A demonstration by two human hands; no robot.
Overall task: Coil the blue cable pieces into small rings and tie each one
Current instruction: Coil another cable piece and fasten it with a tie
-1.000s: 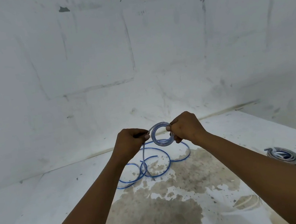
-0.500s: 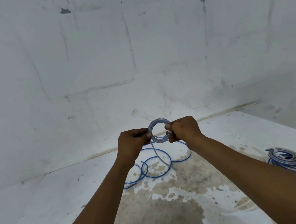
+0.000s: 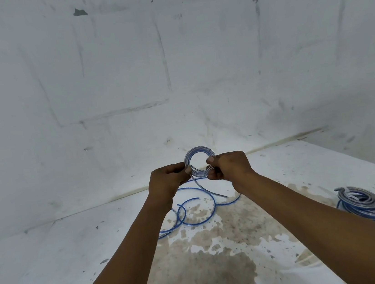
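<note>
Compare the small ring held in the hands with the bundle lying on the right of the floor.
The small ring is held upright in the air, pinched by the left hand and right hand; the bundle lies flat on the floor, untouched. The ring is narrower; the bundle is wider. A loose tail hangs from the ring. Both are coiled blue-and-silver cable.

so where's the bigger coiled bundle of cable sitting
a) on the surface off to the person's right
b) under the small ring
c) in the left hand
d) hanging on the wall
a: the big coiled bundle lies on the white surface beside the right forearm, while both hands pinch only the small ring.
</note>
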